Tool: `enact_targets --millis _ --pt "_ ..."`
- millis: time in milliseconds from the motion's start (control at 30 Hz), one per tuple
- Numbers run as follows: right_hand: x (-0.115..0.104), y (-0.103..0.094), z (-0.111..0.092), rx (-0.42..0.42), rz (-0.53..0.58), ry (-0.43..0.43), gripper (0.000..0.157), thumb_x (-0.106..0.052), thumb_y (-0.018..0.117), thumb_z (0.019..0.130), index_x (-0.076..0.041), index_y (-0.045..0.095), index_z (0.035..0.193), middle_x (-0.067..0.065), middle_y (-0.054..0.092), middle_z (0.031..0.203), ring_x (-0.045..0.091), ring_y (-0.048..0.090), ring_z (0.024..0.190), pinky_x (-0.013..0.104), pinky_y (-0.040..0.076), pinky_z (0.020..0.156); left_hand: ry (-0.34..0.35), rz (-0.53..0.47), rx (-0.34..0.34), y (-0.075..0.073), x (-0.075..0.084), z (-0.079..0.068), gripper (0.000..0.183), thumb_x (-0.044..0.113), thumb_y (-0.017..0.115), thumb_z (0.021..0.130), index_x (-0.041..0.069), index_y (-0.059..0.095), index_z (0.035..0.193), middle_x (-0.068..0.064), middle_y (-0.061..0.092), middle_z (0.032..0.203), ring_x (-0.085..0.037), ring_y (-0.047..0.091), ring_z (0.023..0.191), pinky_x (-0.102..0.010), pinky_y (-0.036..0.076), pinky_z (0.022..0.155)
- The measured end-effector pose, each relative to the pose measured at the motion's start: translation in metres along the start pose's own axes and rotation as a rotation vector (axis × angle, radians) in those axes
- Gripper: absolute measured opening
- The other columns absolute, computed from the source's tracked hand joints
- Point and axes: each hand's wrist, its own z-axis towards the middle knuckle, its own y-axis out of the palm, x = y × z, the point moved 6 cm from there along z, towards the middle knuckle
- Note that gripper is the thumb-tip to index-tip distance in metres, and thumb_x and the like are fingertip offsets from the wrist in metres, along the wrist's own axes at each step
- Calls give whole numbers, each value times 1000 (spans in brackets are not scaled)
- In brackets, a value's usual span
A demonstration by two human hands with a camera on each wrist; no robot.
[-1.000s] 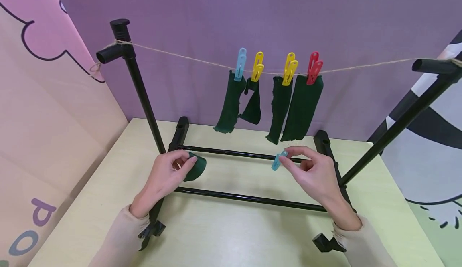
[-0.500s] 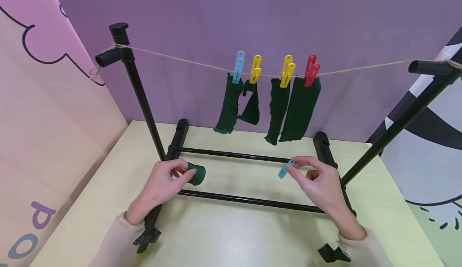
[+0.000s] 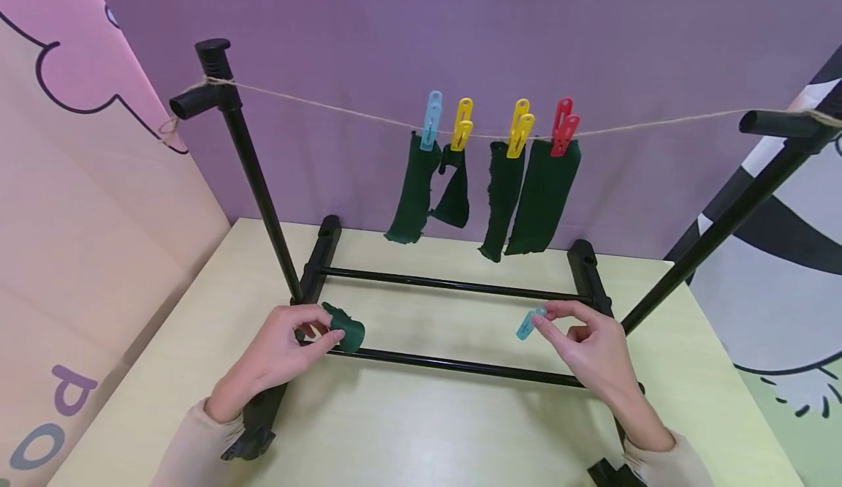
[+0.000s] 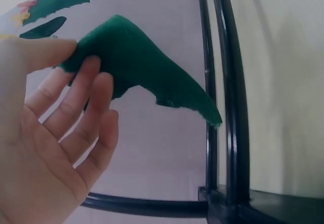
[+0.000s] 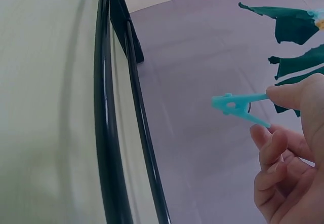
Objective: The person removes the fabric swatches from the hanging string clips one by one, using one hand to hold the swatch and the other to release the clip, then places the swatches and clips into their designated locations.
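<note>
My left hand [image 3: 279, 352] pinches a small dark green cloth piece [image 3: 349, 333] between thumb and fingertips, in front of the rack's left side. In the left wrist view the cloth [image 4: 136, 57] droops to a narrow, ragged end. On the other side, my right hand [image 3: 592, 352] holds a light blue clothespin [image 3: 528, 324] by its handle ends. Seen from the right wrist, the clothespin [image 5: 230, 103] points away from the thumb and fingers. Both hands are well below the twine line [image 3: 316, 103].
Several green cloth strips [image 3: 542, 198] hang from the twine by a blue clothespin [image 3: 430, 121], two yellow clothespins [image 3: 520, 130] and a red clothespin [image 3: 565, 129]. A black pipe rack [image 3: 256, 172] carries the twine and stands on a pale table [image 3: 434, 428]. Behind is a purple backdrop [image 3: 368, 41].
Both hands have sunk lower and moved apart, the left with the cloth going left, the right with the clothespin going right. The hanging strips stay on the twine.
</note>
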Motion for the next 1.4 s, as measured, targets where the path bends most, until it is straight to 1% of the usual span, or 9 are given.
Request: enact_targets --millis 233,433,633,767,867,1000,1200,1300,1400 --pt "10 -6 -4 14 -29 1 25 -32 84 94 -17 79 113 -23 68 87 10 44 44 28 33 42 2 -29 -6 -5 -4 -10 19 7 83 90 23 74 86 12 70 81 -6 64 69 -28 57 67" --pt "17 -9 -7 10 -37 10 26 -30 83 95 -14 79 115 -23 68 87 11 43 45 29 33 43 10 -66 -2 -7 -4 -14 16 8 82 91 20 75 85 9 70 77 -6 64 68 -29 56 65" --pt "22 -12 -10 4 -40 19 25 -30 84 94 -15 79 114 -22 68 87 9 43 46 29 33 43 -21 -66 -30 -8 -8 -18 13 10 82 93 19 76 86 10 70 77 -6 63 69 -27 55 66" --pt "25 -15 -12 -15 -61 22 23 -31 83 94 -16 79 112 -23 69 88 10 46 46 29 35 44 -45 -45 -73 -6 -14 -23 11 10 82 93 18 77 87 10 71 78 -4 63 70 -26 56 67" --pt "29 -18 -13 -33 -90 38 24 -34 83 95 -17 79 112 -23 70 89 11 48 48 30 36 45 -56 -16 -124 -5 -17 -26 11 12 81 93 19 76 87 12 69 78 -3 62 70 -26 55 67" --pt "33 -19 -14 -72 -125 65 28 -37 82 95 -16 78 113 -18 72 92 10 52 49 30 39 47 -69 9 -201 -6 -23 -31 14 14 80 95 21 73 85 12 65 77 -2 60 70 -24 54 66" --pt "35 -21 -16 -119 -175 25 26 -33 81 96 -15 78 113 -4 76 95 10 54 50 29 40 50 -124 -13 -297 -11 -33 -38 10 16 80 95 14 76 86 8 63 73 0 54 63 -22 47 58" --pt "37 -24 -19 -133 -179 10 23 -30 82 95 -15 78 112 -1 76 95 10 52 49 29 39 49 -155 -6 -348 -12 -37 -42 9 19 82 94 14 79 87 10 62 70 0 50 60 -21 43 54" --pt "40 -25 -20 -159 -189 12 23 -30 83 94 -15 77 112 -2 76 96 10 50 50 29 37 49 -173 13 -391 -11 -42 -46 9 19 82 94 15 80 87 12 60 68 1 47 57 -20 40 53"
